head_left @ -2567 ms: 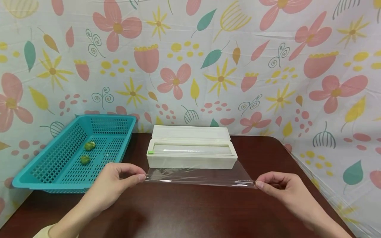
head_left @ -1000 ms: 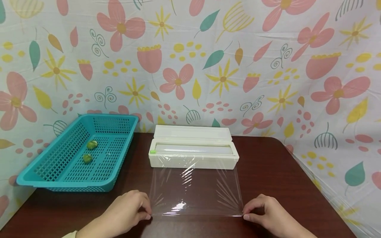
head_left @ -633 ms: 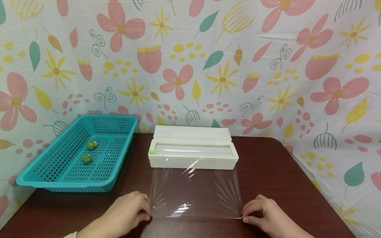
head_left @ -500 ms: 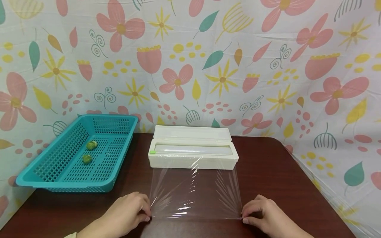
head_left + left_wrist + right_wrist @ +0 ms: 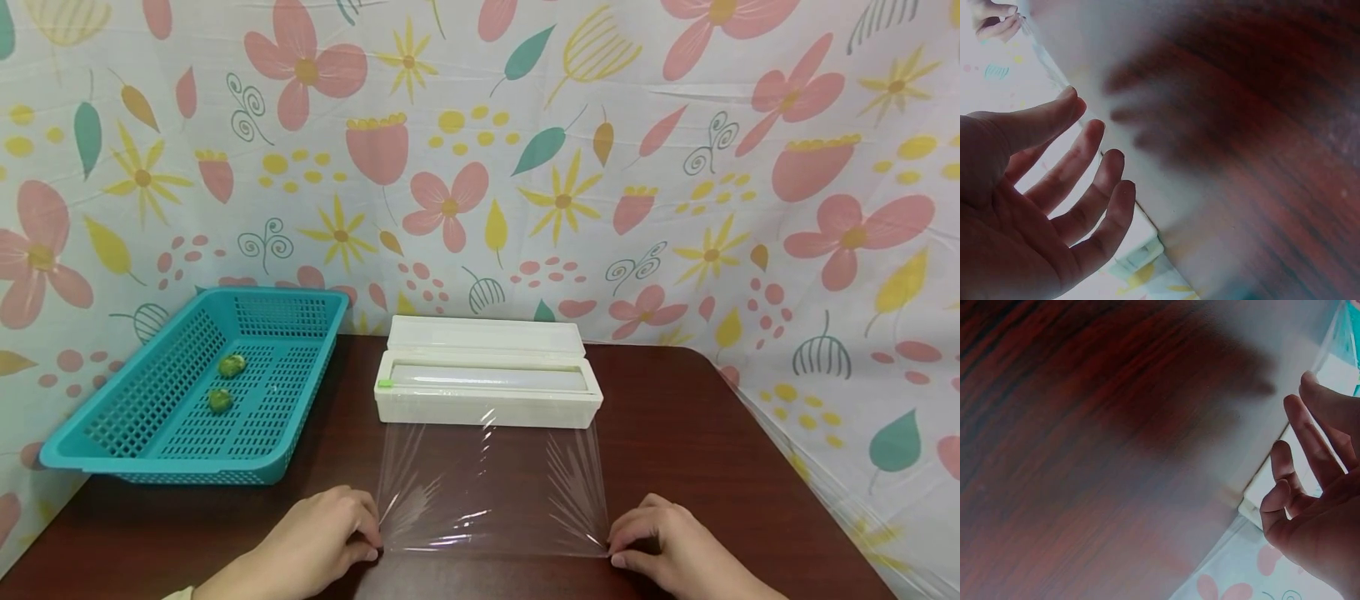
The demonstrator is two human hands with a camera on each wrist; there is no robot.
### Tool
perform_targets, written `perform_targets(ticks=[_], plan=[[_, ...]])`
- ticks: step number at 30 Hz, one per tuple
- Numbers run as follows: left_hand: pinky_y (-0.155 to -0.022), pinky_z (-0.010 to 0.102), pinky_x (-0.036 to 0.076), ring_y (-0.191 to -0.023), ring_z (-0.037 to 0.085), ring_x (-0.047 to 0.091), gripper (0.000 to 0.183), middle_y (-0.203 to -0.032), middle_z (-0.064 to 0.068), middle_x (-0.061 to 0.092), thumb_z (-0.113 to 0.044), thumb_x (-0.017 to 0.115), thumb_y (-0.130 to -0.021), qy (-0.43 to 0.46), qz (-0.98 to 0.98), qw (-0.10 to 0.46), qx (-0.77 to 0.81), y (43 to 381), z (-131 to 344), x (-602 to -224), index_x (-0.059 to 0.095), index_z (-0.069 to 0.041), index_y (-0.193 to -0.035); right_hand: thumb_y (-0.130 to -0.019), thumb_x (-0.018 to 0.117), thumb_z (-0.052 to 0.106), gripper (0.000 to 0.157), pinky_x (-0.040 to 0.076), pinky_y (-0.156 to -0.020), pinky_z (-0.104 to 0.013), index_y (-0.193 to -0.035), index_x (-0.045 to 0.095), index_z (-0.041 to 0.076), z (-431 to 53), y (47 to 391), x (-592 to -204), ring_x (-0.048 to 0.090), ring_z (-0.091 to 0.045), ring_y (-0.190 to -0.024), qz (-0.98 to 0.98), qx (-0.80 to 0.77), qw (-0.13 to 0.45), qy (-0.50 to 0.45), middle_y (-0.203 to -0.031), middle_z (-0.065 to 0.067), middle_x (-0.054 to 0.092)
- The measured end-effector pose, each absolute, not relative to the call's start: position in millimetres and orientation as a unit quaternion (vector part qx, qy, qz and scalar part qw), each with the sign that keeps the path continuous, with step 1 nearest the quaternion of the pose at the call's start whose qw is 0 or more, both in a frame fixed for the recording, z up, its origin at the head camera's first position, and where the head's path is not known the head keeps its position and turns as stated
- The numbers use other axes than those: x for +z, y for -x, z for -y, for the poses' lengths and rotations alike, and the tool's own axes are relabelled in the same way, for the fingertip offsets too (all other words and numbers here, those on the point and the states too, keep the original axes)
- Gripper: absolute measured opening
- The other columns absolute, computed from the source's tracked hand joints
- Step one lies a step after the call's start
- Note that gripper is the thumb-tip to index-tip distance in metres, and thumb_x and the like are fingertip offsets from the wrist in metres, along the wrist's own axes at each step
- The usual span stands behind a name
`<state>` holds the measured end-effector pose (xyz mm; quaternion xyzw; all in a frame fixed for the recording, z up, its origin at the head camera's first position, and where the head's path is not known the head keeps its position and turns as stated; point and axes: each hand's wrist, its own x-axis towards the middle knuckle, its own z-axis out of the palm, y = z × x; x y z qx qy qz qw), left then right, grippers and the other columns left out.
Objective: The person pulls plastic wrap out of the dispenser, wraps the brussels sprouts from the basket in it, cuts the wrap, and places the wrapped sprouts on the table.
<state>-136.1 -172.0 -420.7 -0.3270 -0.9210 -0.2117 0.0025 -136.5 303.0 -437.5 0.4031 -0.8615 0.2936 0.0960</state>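
A clear sheet of plastic wrap (image 5: 502, 492) stretches toward me from a white dispenser box (image 5: 487, 410), whose lid stands up at the back. The wrap roll (image 5: 487, 379) shows inside the box. My left hand (image 5: 315, 533) pinches the near left corner of the sheet between thumb and index finger. The near right corner is pinched by my right hand (image 5: 675, 542) in the same way. Creases fan out from both corners. In the left wrist view the other fingers of the left hand (image 5: 1054, 181) are spread and loosely bent; the right hand (image 5: 1316, 469) looks alike.
A teal plastic basket (image 5: 300, 417) stands on the left of the dark wooden table (image 5: 675, 408), holding two small green round items (image 5: 220, 401). Behind the table hangs a flower-patterned cloth (image 5: 487, 117). A small green slider (image 5: 385, 383) sits at the box's left end.
Both hands have pulled the wrap's near edge from just in front of the box toward me and down. Over the last second they shift only slightly nearer. The box stays put.
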Motion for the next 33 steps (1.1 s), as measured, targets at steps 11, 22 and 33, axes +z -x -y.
perform_targets(ticks=[11, 22, 33], plan=[[-0.068, 0.032, 0.054, -0.084, 0.002, 0.056, 0.013, -0.087, -0.023, 0.06, -0.019, 0.091, -0.081, 0.329, 0.919, -0.016, -0.218, 138.0, 172.3, -421.0, 0.083, -0.029, -0.082, -0.076, 0.094, 0.009, 0.031, 0.044, -0.073, -0.013, -0.091, 0.079, 0.033, -301.7, 138.0, -439.5, 0.054, 0.001, -0.083, 0.861, 0.262, 0.121, -0.418, -0.093, 0.022, 0.071], [-0.062, 0.029, 0.05, -0.078, 0.0, 0.051, 0.011, -0.082, -0.023, 0.055, -0.024, 0.09, -0.085, 0.347, 0.917, 0.002, -0.197, 140.0, 170.0, -420.2, 0.083, -0.03, -0.079, -0.094, 0.082, 0.027, 0.009, 0.05, -0.066, -0.026, -0.089, 0.079, 0.034, -300.8, 136.9, -434.6, 0.054, 0.0, -0.084, 0.89, 0.245, 0.07, -0.379, -0.093, 0.026, 0.062], [-0.063, 0.028, 0.05, -0.079, 0.001, 0.051, 0.006, -0.083, -0.022, 0.051, -0.028, 0.091, -0.084, 0.367, 0.913, -0.041, -0.172, 140.0, 166.5, -414.5, 0.084, -0.027, -0.083, -0.085, 0.089, 0.016, 0.019, 0.051, -0.066, -0.028, -0.084, 0.077, 0.031, -293.8, 140.1, -434.0, 0.056, 0.0, -0.083, 0.897, 0.274, 0.016, -0.347, -0.091, 0.023, 0.062]])
